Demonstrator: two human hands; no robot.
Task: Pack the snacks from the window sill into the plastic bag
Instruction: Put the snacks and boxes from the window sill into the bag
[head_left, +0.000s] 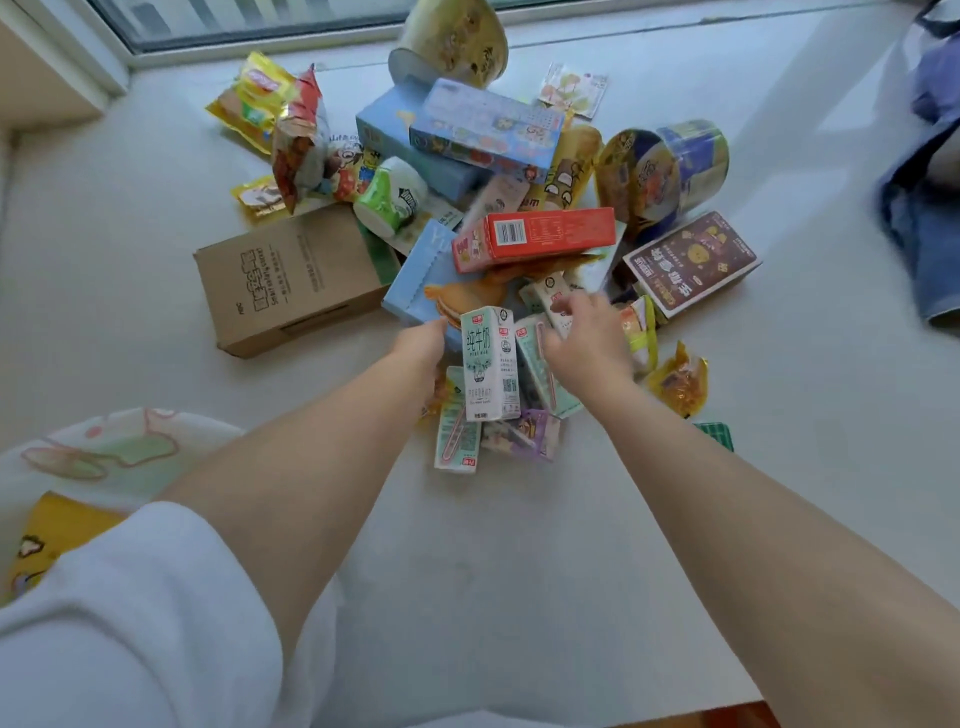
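An upright milk carton (488, 361) stands at the near edge of the snack pile on the window sill (130, 291), between both hands. The left hand (423, 348) touches its side, fingers hidden behind it. The right hand (584, 343) curls its fingers over small cartons (545, 364); whether they grip one I cannot tell. A red box (535, 236) and a brown cardboard box (291, 280) crowd behind.

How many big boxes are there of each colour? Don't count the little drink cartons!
Brown cardboard box: 1
Red box: 1
Dark purple box: 1
Blue boxes: 3
Total: 6
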